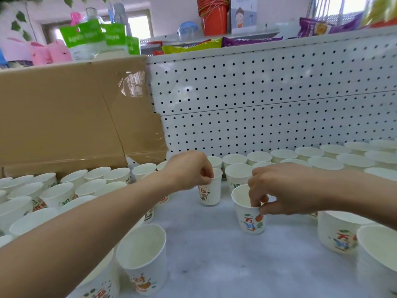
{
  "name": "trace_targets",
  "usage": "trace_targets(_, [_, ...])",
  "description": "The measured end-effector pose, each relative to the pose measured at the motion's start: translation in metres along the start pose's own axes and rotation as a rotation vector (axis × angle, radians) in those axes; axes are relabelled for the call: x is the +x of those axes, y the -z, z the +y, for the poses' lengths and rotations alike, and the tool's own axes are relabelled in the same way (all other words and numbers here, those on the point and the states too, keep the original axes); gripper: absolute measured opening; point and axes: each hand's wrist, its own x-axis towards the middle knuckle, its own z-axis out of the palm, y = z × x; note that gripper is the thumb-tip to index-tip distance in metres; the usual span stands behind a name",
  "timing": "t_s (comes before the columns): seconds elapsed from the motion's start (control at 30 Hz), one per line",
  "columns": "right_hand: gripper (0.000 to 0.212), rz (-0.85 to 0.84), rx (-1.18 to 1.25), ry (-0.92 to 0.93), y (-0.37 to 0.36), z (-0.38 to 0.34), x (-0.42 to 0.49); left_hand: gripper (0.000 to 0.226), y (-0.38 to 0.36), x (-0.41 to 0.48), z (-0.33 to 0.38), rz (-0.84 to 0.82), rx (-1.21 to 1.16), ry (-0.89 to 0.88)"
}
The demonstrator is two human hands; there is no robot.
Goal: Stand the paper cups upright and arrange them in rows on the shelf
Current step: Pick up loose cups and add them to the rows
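Many white paper cups with colourful prints stand upright on the white shelf (214, 250). My left hand (189, 168) pinches the rim of one upright cup (211, 193) near the middle of the shelf. My right hand (279, 188) grips the rim of another upright cup (249, 214) a little nearer and to the right, fingers dipping inside it. Rows of cups (300, 155) line the back right; a crowd of cups (53, 192) fills the left. One cup (144, 259) stands close at the front left.
A brown cardboard box (71, 117) stands at the back left against the white pegboard wall (268, 100). Two large cups (339, 231) sit at the front right edge. Snack packets (193, 47) and orange buckets (214, 16) rest on the ledge above.
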Motion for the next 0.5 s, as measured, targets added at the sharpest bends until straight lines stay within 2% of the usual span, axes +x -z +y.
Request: trace_targets(0.5, [0.015,0.016,0.0,-0.047,-0.005,0.011,-0.009,0.011,-0.01,0.01,0.01,0.014,-0.064,0.019])
